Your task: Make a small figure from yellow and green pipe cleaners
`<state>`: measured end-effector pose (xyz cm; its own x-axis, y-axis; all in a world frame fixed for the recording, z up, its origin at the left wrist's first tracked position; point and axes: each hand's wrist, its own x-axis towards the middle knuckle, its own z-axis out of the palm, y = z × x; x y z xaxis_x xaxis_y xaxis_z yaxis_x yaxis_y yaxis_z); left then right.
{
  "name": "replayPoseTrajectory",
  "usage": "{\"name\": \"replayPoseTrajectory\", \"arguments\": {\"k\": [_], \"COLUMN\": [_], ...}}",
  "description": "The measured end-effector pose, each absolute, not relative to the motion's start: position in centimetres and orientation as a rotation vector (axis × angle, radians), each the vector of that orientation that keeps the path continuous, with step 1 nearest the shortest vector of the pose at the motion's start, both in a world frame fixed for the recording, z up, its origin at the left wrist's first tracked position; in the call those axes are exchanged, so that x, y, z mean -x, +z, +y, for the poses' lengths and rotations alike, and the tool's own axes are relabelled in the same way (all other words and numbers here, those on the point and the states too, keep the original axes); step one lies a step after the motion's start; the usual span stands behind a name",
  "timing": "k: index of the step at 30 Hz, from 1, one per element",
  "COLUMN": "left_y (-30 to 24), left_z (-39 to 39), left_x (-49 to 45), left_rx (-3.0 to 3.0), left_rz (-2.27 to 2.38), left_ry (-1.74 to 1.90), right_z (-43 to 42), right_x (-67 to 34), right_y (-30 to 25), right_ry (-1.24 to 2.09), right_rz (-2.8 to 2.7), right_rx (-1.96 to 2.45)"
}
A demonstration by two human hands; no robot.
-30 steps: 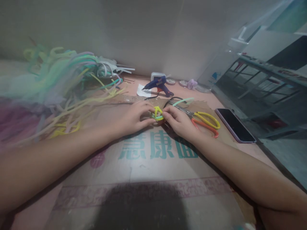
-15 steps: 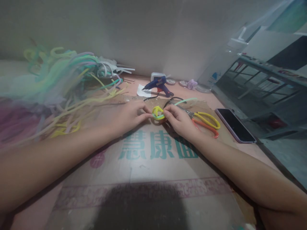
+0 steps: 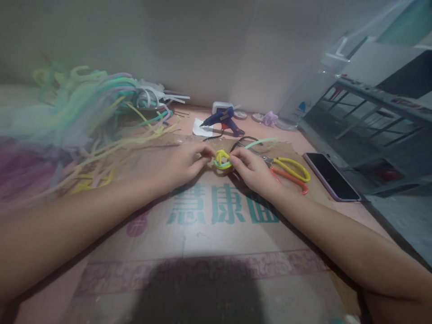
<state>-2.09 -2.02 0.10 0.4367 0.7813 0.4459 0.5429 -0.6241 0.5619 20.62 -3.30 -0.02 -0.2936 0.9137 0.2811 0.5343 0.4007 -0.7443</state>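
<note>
Both hands meet over a sheet of cardboard (image 3: 209,234) printed with green characters. My left hand (image 3: 184,163) pinches the left side of a small yellow and mint pipe-cleaner piece (image 3: 222,159). My right hand (image 3: 251,168) pinches its right side with thumb and forefinger. The piece is bent into small loops and rests just above the cardboard. A mint pipe cleaner (image 3: 259,142) lies just behind my right hand.
Yellow and orange scissors (image 3: 286,171) lie right of my right hand, and a dark phone (image 3: 330,176) beyond them. A blue glue gun (image 3: 222,120) rests near the wall. A heap of pastel pipe cleaners (image 3: 84,112) fills the left side.
The pipe-cleaner piece has been turned and pressed flatter between the fingers. My left fingers have curled in tighter on it. Both arms stay where they were.
</note>
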Motion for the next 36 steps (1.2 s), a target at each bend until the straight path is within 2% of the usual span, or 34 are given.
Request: {"name": "replayPoseTrajectory", "arguments": {"k": [36], "left_y": [-0.9], "left_z": [-1.2], "left_x": [2.2], "left_rx": [-2.672], "left_rz": [0.868], "left_ry": [0.965], "right_z": [-3.4], "right_x": [-20.7], "right_y": [-0.4], "right_ry": [0.876], "right_rz": [-1.954], "right_rx": [1.165]}}
